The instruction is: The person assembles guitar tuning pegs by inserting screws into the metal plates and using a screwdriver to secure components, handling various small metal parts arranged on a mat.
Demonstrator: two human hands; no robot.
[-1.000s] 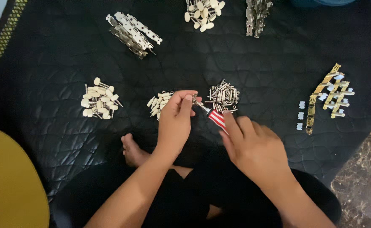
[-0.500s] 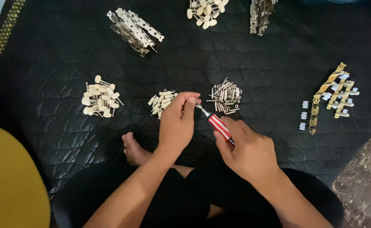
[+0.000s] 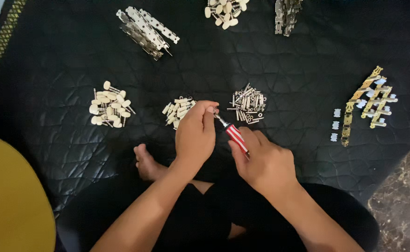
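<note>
Since a second ago my right hand (image 3: 265,163) has drawn back toward the lower right of the frame, baring more of the red-and-white striped screwdriver (image 3: 235,136), whose tip now meets the small metal part (image 3: 211,110) pinched in my left hand (image 3: 195,133) at centre frame.

Beneath it all lies the black quilted mat (image 3: 64,84), filling the frame. At upper left sits a bundle of silver plates (image 3: 145,31); at right, a cluster of gold machine-head strips (image 3: 368,100). A pile of cream knobs on pegs (image 3: 107,104) rests at mid left, a smaller heap of cream pieces (image 3: 178,110) just beside my left fingers, and a scatter of screws and posts (image 3: 247,102) just above the screwdriver.

My left thumb and fingertips are closed narrow on the part; my right fingers are wrapped round the striped handle.

As I judge it, the blade could skid off so small a piece and jab my left fingertips, because the grip is slight and the push comes at a slant. A dropped piece could vanish into the quilting or roll into the screw scatter and be lost among its like.

The part itself is nearly hidden by my fingers; I cannot tell its shape. Two more piles are cut off at the top edge, and a yellow shape at lower left is cropped.
</note>
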